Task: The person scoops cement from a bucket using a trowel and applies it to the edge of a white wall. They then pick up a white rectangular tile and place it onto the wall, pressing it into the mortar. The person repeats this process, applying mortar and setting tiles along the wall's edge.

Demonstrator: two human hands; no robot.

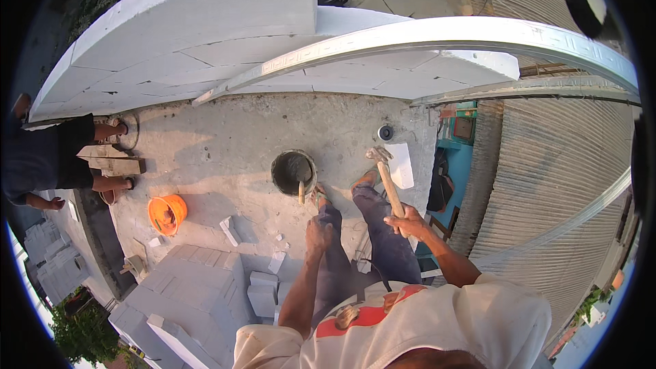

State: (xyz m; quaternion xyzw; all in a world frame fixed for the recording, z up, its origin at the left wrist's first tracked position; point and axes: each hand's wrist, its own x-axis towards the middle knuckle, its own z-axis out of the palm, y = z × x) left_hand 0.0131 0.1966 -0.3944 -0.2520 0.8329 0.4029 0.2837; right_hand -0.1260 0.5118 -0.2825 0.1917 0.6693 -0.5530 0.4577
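Pale T-shirt with red print (488, 314) on the person working, closest of all. Concrete floor (225, 140): spreads ahead of both hands. White block wall (239, 34): far side of that floor, well ahead of the hands. Corrugated roof (560, 171): right of the right hand, beyond the floor's edge. Stack of white blocks (191, 290): left of the left hand and behind it. Second person (41, 157), dark shorts: over there, far left of the left hand. Mortar bucket (277, 184), dark: ahead of the left hand, slightly left. Orange bucket (180, 208): well left of the left hand. Wood-handled hammer (390, 184): in the right hand (408, 222), fingers wrapped round the handle's lower end, head pointing forward. White slab (402, 164): ahead of that hand, near the hammer head. Left hand (318, 236): by the left leg, fingers curled; contents, if any, can't tell. Dark round container (386, 132): farther ahead of the right hand, past the hammer head.
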